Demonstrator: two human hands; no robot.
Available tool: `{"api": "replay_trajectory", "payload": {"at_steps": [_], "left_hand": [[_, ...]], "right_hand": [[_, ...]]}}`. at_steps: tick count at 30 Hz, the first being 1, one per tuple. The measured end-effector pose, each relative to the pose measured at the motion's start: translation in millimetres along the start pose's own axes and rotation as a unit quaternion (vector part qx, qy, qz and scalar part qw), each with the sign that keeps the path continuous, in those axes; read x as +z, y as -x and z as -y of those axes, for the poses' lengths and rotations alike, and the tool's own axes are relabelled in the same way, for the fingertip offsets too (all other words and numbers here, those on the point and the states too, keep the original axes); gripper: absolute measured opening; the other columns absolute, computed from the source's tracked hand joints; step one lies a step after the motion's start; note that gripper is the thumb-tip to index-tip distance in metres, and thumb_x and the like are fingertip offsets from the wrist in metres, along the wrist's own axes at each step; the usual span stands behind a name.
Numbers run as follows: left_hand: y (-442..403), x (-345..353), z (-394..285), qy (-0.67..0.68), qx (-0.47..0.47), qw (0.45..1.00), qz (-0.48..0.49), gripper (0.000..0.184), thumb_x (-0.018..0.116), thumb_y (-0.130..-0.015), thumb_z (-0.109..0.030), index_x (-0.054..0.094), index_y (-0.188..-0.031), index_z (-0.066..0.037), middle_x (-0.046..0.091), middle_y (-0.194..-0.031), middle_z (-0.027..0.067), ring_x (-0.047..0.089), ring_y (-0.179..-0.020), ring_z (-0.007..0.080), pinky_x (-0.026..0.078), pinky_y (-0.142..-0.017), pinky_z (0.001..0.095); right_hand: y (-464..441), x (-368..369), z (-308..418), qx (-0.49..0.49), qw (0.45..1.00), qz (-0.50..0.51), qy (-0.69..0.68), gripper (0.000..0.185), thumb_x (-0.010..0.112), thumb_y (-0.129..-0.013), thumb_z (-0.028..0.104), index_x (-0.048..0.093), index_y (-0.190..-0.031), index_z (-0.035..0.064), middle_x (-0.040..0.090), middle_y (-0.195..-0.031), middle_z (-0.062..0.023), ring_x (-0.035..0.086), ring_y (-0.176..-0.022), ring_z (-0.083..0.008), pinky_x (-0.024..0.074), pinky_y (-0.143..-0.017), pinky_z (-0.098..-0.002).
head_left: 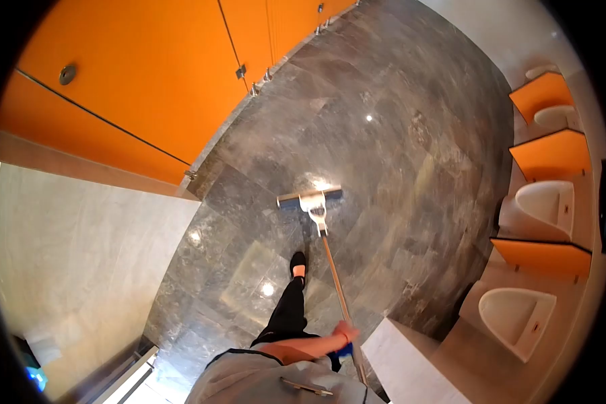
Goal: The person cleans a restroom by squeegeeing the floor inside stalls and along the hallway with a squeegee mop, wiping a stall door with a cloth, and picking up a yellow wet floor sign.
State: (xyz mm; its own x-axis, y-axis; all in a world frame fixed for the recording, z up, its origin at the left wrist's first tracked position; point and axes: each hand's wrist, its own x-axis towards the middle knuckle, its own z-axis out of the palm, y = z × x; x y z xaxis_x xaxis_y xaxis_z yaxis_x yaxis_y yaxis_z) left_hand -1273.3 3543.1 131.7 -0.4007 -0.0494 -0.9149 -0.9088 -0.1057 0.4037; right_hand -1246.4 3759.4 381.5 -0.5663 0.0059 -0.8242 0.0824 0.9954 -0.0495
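Observation:
My left hand (345,332) is closed round the pole of a mop (335,273), at the lower middle of the head view, with the forearm reaching across from the left. Something blue (344,350) shows just beneath this hand; what it is I cannot make out. The pole slants up and left to a white, wide mop head (312,198) that lies flat on the grey tiled floor (384,155). My right hand does not show.
Orange stall doors (135,74) line the upper left, beside a pale wall (81,249). Along the right are white urinals (512,313) with orange dividers (545,258) between them. A pale partition corner (411,363) stands right of the pole. My black shoe (297,261) is behind the mop head.

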Motion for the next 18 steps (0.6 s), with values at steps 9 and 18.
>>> {"api": "replay_trajectory", "payload": {"at_steps": [9,18], "left_hand": [[-48,-190,-49,-0.214,0.11,0.949,-0.206,0.054,0.058,-0.065,-0.047,0.062,-0.094,-0.002,0.06,-0.097,0.0189,0.058,-0.092,0.0321,0.045,-0.079,0.0387],[-33,26,136,-0.176,0.143,0.97,-0.086,0.056,0.057,-0.068,-0.044,0.057,-0.104,-0.001,0.055,-0.107,0.0218,0.054,-0.099,0.0323,0.044,-0.082,0.0401]], "right_hand": [[-83,128,150,-0.117,0.914,0.048,-0.385,0.019,0.062,-0.073,0.013,0.052,-0.077,-0.0027,0.048,-0.05,-0.0043,0.047,-0.04,-0.0111,0.0365,-0.037,-0.0264],[26,198,-90,-0.09,0.987,-0.032,-0.133,0.034,0.063,-0.07,0.027,0.057,-0.087,-0.0021,0.059,-0.081,-0.022,0.056,-0.081,-0.0389,0.0439,-0.066,-0.0421]]}}
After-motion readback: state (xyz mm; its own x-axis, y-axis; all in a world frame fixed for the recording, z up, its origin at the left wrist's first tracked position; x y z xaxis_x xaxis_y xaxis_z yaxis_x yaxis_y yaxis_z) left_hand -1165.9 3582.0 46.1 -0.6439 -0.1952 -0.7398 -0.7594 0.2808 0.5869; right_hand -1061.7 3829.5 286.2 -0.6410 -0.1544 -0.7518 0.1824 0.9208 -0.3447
